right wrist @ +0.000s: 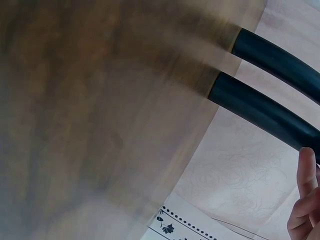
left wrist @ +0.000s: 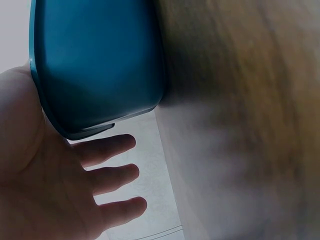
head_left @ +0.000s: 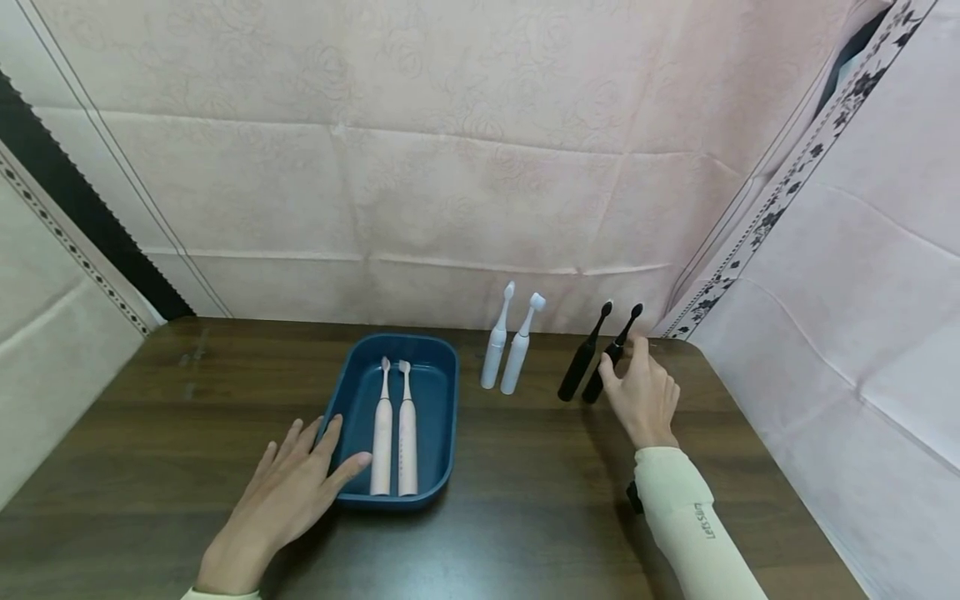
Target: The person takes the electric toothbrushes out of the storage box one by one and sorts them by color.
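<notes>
On the wood-grained table [head_left: 540,508], a smooth, round-cornered blue tray [head_left: 437,421] holds two slim pinkish-white toothbrushes [head_left: 382,446]; right of it stand two pale blue toothbrushes [head_left: 492,360] and two black toothbrushes [head_left: 577,370], all tapering cylinders. The left hand [head_left: 288,483] spreads straight fingers along the tray's side; the right hand [head_left: 643,400] meets the rightmost black handle, whether clamped I cannot tell.

Brown wood-grain tabletop [head_left: 540,533]; pale patterned cloth [head_left: 480,192] behind; floral-bordered white cloth [head_left: 862,300] at right.
</notes>
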The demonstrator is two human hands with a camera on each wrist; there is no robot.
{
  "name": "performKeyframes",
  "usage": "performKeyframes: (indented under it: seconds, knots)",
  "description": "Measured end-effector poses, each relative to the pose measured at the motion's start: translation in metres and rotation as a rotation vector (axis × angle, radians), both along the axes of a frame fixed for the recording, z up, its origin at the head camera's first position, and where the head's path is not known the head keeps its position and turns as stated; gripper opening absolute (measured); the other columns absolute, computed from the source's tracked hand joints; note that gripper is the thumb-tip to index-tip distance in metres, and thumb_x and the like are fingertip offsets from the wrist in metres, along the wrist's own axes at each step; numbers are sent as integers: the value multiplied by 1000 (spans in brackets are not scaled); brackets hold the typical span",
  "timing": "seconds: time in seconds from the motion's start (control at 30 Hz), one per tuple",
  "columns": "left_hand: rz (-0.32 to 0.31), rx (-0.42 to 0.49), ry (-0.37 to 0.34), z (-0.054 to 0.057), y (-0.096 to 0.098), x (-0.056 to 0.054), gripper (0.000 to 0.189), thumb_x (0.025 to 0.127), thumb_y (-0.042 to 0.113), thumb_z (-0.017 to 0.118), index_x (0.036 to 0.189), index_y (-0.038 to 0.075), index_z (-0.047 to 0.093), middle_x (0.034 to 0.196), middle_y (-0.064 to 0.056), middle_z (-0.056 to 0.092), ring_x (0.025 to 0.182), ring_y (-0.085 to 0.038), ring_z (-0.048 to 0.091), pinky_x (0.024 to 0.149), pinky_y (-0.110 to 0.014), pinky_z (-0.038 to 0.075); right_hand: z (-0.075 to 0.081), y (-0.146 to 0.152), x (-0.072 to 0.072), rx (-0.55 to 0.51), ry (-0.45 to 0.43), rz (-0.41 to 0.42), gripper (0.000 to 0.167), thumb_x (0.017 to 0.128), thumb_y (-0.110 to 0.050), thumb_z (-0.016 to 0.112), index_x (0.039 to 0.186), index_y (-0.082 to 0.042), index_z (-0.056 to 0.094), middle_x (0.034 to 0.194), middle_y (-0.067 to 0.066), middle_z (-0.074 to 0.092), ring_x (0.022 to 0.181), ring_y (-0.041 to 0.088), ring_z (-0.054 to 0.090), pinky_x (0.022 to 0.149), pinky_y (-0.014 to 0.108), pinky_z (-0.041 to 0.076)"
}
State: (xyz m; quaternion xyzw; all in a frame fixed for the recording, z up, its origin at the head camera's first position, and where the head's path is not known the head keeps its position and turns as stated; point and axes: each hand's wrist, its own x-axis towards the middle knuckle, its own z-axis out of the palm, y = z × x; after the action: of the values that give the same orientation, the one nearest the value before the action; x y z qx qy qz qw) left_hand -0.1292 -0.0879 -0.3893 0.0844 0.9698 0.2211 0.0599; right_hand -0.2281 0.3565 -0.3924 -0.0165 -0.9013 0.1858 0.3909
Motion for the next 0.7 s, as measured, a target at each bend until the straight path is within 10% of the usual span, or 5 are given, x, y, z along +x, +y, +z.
performKeyframes:
  seconds: [0.7]
  knots:
    - [-18, -11, 15, -1, -2, -1, 95, 100, 72, 35, 156, -4, 31, 155, -40, 26, 142, -64, 13, 108, -80, 9, -6, 0, 14, -25, -28, 8, 40, 92, -27, 74, 122, -5, 60, 103, 12, 76, 42, 20, 40, 41, 36, 31]
